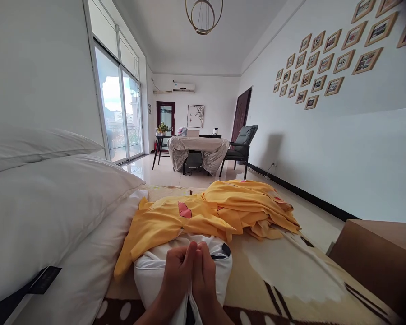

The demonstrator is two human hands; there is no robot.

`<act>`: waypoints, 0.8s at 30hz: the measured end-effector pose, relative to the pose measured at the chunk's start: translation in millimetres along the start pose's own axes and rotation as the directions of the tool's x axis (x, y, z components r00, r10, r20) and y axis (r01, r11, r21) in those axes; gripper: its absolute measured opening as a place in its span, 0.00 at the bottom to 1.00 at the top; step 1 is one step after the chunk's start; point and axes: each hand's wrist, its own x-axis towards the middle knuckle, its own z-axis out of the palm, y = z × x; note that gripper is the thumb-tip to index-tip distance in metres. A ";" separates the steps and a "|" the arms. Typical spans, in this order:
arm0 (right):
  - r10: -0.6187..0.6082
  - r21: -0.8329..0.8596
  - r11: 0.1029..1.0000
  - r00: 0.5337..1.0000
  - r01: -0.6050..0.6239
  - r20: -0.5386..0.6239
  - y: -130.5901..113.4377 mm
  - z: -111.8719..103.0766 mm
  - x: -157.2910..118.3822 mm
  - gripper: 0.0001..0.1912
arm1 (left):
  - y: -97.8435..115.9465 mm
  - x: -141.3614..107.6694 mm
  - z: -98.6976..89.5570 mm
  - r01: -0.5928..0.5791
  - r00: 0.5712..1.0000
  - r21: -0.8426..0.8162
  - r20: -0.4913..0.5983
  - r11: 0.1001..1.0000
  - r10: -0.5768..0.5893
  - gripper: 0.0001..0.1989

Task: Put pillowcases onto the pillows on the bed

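My left hand and my right hand are side by side and touching, fingers curled in and thumbs up, over a white pillow with dark trim. Whatever lies inside the fingers is hidden. White fabric with a dark strip runs down between my wrists. Just beyond the hands, a yellow cloth with pink-red patches covers the pillow's far end and trails in folds to the right across the beige patterned blanket.
Large white pillows are stacked at the left. A cardboard box stands at the right edge. Farther off are a covered table, a black chair, a plant stand and glass doors.
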 end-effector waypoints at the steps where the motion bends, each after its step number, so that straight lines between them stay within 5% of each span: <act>1: 0.029 0.005 1.000 1.000 -0.029 -0.012 -1.5 0.3 -0.2 0.18 | 0.8 0.2 -0.8 -0.003 1.000 0.009 0.024 1.000 0.003 0.35; 8: -0.009 0.000 1.000 0.999 0.009 -0.047 -9.6 -2.4 4.4 0.15 | 7.6 0.3 -7.1 -0.041 0.953 0.020 0.301 0.999 0.033 0.29; 12: -0.125 -0.095 0.989 0.983 0.112 -0.135 -31.1 -15.2 12.2 0.11 | 13.9 4.6 -19.8 -0.068 0.974 0.030 0.220 0.997 0.060 0.27; 14: -0.334 -0.172 0.928 0.943 0.331 0.018 -48.4 -22.8 14.9 0.11 | 18.6 9.9 -33.3 -0.081 0.991 0.051 0.114 0.995 0.075 0.27; 15: -0.455 -0.158 0.859 0.867 0.488 0.202 -56.3 -24.6 14.5 0.11 | 21.3 12.7 -41.9 -0.088 0.995 0.075 0.055 0.993 0.084 0.27; 17: -0.601 -0.033 0.673 0.572 0.739 0.558 -66.5 -22.1 8.2 0.14 | 27.5 17.2 -61.2 -0.087 0.994 0.133 -0.060 0.987 0.096 0.27; 18: -0.618 0.008 0.585 0.439 0.811 0.652 -67.7 -17.8 2.0 0.15 | 30.7 18.5 -70.9 -0.077 0.989 0.155 -0.112 0.985 0.095 0.27; 19: -0.613 -0.009 0.516 0.376 0.857 0.695 -66.2 -12.1 -5.9 0.17 | 33.9 19.0 -80.0 -0.062 0.985 0.167 -0.152 0.984 0.087 0.27; 20: -0.594 -0.085 0.472 0.388 0.877 0.704 -62.2 -5.8 -15.0 0.18 | 36.9 18.9 -88.0 -0.046 0.980 0.167 -0.183 0.985 0.076 0.27; 22: -0.563 -0.269 0.451 0.505 0.851 0.654 -49.8 5.2 -33.6 0.20 | 41.7 17.2 -99.4 -0.032 0.970 0.144 -0.236 0.989 0.066 0.26; 24: -0.532 -0.333 0.484 0.574 0.809 0.622 -37.6 10.2 -47.8 0.20 | 44.4 15.2 -104.3 -0.040 0.958 0.120 -0.279 0.992 0.073 0.26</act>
